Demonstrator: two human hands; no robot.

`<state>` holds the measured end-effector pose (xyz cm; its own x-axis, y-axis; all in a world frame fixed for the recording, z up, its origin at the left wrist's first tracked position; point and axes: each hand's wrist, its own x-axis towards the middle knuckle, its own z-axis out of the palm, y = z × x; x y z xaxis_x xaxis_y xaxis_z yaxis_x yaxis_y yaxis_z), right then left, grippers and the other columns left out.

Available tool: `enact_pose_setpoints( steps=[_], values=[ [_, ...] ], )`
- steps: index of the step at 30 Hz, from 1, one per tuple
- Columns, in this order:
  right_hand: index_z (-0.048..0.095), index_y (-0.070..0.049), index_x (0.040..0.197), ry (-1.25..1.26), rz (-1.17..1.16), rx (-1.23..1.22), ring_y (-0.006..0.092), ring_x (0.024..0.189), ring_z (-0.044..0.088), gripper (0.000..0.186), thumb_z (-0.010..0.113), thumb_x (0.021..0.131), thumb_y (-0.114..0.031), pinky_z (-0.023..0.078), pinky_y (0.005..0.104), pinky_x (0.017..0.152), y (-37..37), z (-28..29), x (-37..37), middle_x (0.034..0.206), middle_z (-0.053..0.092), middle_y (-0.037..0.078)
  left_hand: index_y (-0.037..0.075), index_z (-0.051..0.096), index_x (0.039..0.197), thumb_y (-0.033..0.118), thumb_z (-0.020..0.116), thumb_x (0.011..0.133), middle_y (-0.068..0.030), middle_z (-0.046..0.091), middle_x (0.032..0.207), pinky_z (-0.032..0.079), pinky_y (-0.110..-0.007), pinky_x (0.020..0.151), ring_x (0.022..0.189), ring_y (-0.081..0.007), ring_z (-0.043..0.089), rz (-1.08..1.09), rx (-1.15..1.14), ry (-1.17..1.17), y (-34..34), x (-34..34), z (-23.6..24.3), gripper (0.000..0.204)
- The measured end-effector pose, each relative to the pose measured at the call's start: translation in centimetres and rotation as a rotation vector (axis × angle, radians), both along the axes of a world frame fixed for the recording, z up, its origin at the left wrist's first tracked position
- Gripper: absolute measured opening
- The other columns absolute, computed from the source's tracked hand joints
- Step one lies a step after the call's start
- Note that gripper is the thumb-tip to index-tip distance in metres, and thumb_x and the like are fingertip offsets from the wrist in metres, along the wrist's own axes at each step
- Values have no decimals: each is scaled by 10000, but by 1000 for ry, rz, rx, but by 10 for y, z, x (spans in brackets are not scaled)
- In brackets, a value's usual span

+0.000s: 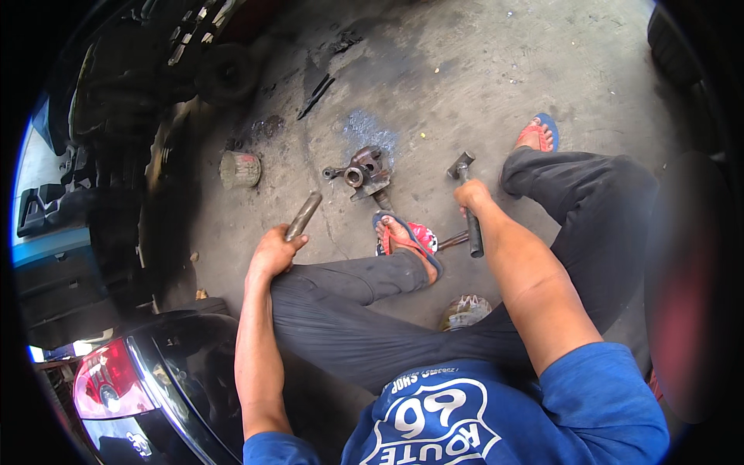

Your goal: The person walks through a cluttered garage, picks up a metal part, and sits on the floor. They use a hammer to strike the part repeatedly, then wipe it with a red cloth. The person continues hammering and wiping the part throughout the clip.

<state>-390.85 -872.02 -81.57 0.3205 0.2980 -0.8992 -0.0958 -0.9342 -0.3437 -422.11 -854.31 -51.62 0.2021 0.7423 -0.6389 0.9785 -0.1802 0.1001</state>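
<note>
My left hand [280,252] grips a short steel bar [304,214], held slanting up beside my left knee. In my right hand [470,198] is a hammer [463,165], closed round its handle with the head pointing away from me. Between and beyond my hands, a greasy metal knuckle-like part [366,170] lies on the concrete floor, just past my left foot [399,236] in a red-strapped flip-flop. A red and white patterned object [422,239] is under that foot, with a metal rod [453,240] on the floor beside it, partly behind the hammer handle.
A dented cylindrical can [239,169] sits left of the part. Black pliers-like tools [316,96] lie farther away on the stained concrete [465,77]. A dark car's rear with a red taillight [108,376] is at my left. Another can [465,310] stands between my legs.
</note>
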Motion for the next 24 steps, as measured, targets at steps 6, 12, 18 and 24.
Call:
enact_pose_setpoints(
  steps=[6,12,18,24],
  values=[
    [754,6,902,65,-42,-213,305,831,780,209,611,921,-145,610,422,782,-26,-7,6,879,773,171,-35,662,1092,294,748,955,-73,627,675,481,-358,488,509,-179,616,101,-66,-5,51,-10,1,367],
    [534,36,1335,-168,285,-175,377,1296,628,465,650,936,-172,512,452,1087,-57,-32,-11,1336,658,278,-42,664,1134,303,748,932,-212,705,831,537,-454,653,719,-329,711,-53,66,-27,58,8,-10,408],
    [400,35,1404,-176,259,-211,437,1307,599,560,643,976,-232,498,470,1100,-61,-43,-24,1388,589,344,-25,671,1132,316,745,919,-281,716,977,513,-518,859,991,-455,687,-210,58,-75,57,24,-18,409],
    [438,62,1377,-269,370,-137,454,1289,601,572,656,993,-303,500,478,1088,-73,-51,-22,1326,627,345,19,691,1180,303,739,924,-255,722,1049,511,-519,900,1040,-447,670,-315,-5,-30,56,16,-16,386]
  ],
)
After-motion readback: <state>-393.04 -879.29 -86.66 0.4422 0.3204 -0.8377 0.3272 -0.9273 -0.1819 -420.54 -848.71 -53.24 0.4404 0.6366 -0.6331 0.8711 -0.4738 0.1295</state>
